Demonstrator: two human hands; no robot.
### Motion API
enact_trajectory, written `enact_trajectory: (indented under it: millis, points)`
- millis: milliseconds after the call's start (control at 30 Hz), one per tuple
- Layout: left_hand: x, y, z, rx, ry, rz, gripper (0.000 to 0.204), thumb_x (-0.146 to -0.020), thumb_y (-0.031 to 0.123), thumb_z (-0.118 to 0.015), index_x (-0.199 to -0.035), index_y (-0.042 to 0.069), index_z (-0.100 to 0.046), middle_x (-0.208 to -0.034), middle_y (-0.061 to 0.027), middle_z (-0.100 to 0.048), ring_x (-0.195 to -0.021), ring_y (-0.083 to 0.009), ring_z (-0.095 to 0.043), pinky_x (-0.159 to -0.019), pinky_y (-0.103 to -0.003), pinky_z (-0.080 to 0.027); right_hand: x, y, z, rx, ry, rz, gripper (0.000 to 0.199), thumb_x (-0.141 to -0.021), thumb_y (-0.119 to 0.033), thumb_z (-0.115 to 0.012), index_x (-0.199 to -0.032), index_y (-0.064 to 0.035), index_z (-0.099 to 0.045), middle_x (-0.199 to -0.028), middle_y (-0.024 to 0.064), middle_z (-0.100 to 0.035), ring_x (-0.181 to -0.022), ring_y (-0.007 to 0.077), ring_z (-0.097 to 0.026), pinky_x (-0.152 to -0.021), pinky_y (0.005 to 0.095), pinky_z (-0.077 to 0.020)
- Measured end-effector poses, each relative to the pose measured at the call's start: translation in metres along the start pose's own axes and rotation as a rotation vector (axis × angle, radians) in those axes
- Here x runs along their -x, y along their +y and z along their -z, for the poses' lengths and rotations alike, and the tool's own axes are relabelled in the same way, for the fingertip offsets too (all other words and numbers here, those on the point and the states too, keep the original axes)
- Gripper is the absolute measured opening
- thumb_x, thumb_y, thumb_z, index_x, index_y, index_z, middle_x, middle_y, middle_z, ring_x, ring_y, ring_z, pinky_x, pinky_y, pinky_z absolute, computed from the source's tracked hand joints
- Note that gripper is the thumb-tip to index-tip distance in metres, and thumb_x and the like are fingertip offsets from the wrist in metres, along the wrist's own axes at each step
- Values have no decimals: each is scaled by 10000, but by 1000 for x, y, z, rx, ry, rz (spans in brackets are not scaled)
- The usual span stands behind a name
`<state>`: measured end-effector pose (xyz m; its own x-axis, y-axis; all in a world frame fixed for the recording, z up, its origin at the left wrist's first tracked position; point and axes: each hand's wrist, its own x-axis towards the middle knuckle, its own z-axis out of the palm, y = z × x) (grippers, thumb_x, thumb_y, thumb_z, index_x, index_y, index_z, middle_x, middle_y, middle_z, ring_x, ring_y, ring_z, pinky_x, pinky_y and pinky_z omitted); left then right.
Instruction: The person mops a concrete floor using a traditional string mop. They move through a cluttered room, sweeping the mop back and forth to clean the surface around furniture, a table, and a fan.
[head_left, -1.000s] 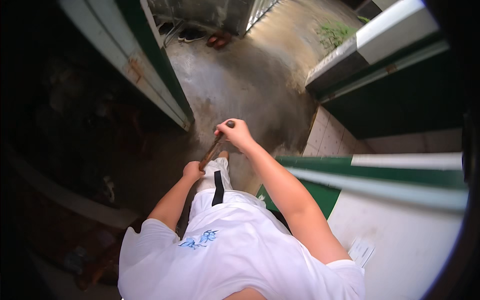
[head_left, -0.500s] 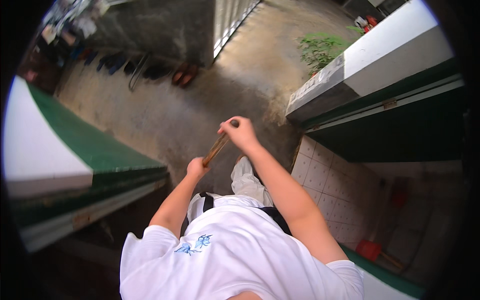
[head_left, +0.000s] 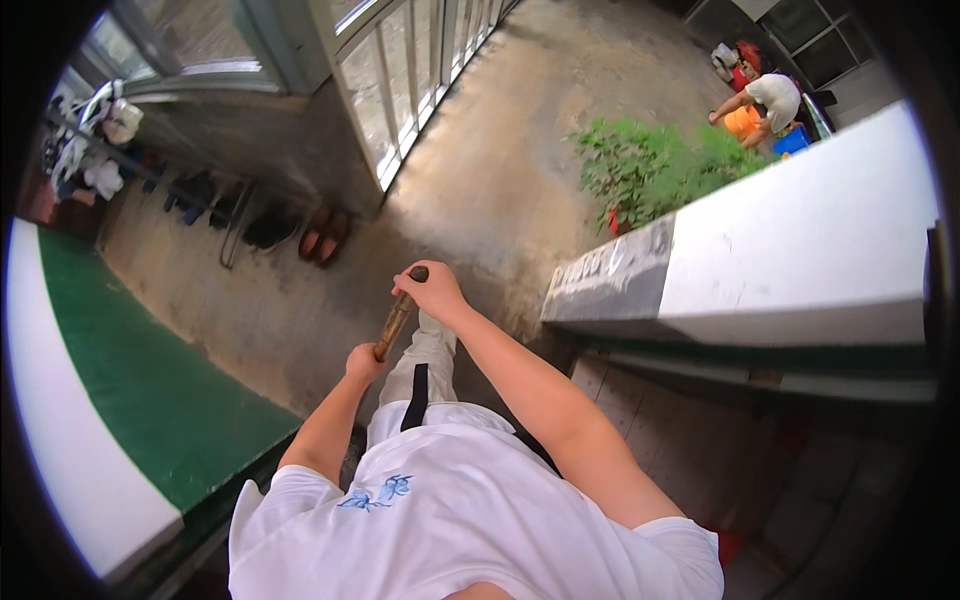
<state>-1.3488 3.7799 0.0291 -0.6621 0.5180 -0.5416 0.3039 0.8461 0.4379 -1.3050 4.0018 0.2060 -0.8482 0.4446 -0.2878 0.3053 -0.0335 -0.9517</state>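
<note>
A brown wooden stick (head_left: 396, 322) slants between my two hands in front of my body. My right hand (head_left: 436, 292) is closed round its upper end, where a dark rounded tip shows at the fingers. Lower down, my left hand (head_left: 365, 363) grips the same stick with its fingers wrapped round it. Whatever lies beyond the left hand on the stick is hidden, so I cannot make out what it belongs to.
A green and white wall (head_left: 150, 370) flanks me on the left, a white wall end (head_left: 610, 285) on the right. Brown shoes (head_left: 324, 237) stand by a barred gate (head_left: 410, 80). Beyond a leafy plant (head_left: 640, 170), another person (head_left: 775, 100) bends over an orange bucket (head_left: 742, 122).
I have moved forward through the passage; more of the gate, the plant and the bending person shows. Both hands keep their hold on the stick, now lower and further left in view.
</note>
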Motion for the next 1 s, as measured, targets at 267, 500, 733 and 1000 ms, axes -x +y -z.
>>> enact_trajectory:
  millis: [267, 500, 733, 1000]
  points:
    - [-208, 209, 81, 10, -56, -163, 286, -586, 248, -724, -793, 75, -629, -799, -124, -620, -772, -306, -595, -680, -408, -471, -198, -78, 184, -32, 110, -2, 149, -732, -146, -597, -681, -6, -599, -662, 54, -635, -618, 112, -582, -564, 256, -452]
    - [-374, 362, 114, -29, -38, -217, 309, -585, 261, -723, -813, 77, -626, -776, -139, -624, -755, -324, -594, -668, -419, -473, -333, -126, 328, 105, 238, 102, 141, -741, -138, -603, -687, -8, -595, -646, 53, -640, -610, 106, -599, -606, 252, -472]
    - [-524, 385, 101, -59, -135, -46, 331, -581, 306, -741, -792, 73, -639, -768, -127, -639, -756, -291, -619, -671, -382, -488, -496, -99, 415, 166, 53, 117, 173, -659, -229, -656, -650, -57, -646, -603, 62, -626, -559, 149, -597, -550, 291, -468]
    - [-616, 519, 180, -113, -127, 96, 277, -588, 270, -699, -756, 56, -646, -686, -111, -637, -665, -233, -631, -601, -328, -492, -638, -175, 536, 74, -151, 40, 128, -680, -184, -638, -650, -61, -658, -616, 36, -639, -563, 128, -589, -569, 267, -465]
